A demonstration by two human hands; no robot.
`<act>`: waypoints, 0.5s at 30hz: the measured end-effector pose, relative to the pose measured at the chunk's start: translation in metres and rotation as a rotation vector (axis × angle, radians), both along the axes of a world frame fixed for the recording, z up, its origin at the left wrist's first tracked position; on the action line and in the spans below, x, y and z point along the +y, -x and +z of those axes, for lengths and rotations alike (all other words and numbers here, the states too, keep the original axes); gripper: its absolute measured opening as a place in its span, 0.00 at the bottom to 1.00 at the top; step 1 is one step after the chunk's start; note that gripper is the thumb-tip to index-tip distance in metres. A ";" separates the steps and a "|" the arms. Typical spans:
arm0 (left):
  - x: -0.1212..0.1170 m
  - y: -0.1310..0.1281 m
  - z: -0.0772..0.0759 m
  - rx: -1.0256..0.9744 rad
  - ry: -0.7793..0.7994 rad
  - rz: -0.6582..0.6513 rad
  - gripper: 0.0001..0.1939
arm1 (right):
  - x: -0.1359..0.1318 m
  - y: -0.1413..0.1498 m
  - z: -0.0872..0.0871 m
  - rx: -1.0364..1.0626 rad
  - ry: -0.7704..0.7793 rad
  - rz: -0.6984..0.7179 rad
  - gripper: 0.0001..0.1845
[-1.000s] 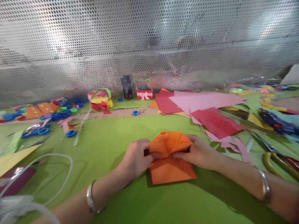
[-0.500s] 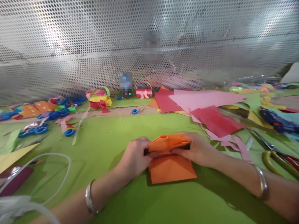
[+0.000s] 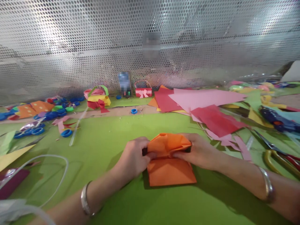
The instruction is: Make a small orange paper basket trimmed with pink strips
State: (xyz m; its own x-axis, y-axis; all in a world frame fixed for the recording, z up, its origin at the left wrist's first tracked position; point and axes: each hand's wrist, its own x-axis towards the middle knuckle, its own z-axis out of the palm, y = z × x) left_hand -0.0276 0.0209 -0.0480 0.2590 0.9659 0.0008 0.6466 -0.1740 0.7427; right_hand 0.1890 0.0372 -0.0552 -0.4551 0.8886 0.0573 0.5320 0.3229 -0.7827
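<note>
A folded sheet of orange paper [image 3: 172, 173] is held between my two hands over the green tabletop [image 3: 112, 200]. Its near part lies flat like a flap, while the far part stands up and bulges open in creased folds. My left hand [image 3: 137, 156] pinches the left side, thumb on the near face and fingers behind. On the opposite side my right hand [image 3: 198, 153] grips it the same way, its thumb close to the middle crease. The fingers behind the paper are mostly hidden.
Pink paper [image 3: 206, 98] and red paper [image 3: 217, 122] lie at the back right, near scissors [image 3: 278, 153] and a dark blue tool [image 3: 278, 120]. Small paper baskets [image 3: 143, 92] stand along the perforated metal panel [image 3: 187, 37]. A white cable [image 3: 67, 168] loops at left.
The upright orange folds were pressed lower half a second ago and now bulge up again. Both hands keep their grip on the paper. The view has shifted slightly.
</note>
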 end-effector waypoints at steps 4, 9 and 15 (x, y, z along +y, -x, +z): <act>0.000 0.002 0.005 -0.025 0.048 -0.062 0.09 | 0.000 0.001 -0.003 0.008 -0.091 0.055 0.09; 0.000 0.003 0.009 -0.003 0.137 -0.085 0.06 | 0.002 -0.001 -0.006 0.031 -0.101 0.046 0.08; -0.003 0.002 0.011 0.039 0.068 -0.096 0.03 | 0.008 -0.008 -0.007 0.041 -0.086 0.138 0.07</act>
State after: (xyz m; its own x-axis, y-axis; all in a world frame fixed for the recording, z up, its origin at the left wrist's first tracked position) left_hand -0.0295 0.0179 -0.0370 0.3493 0.9340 -0.0755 0.6579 -0.1871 0.7295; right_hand 0.1966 0.0454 -0.0621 -0.5682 0.8088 0.1516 0.4462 0.4576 -0.7691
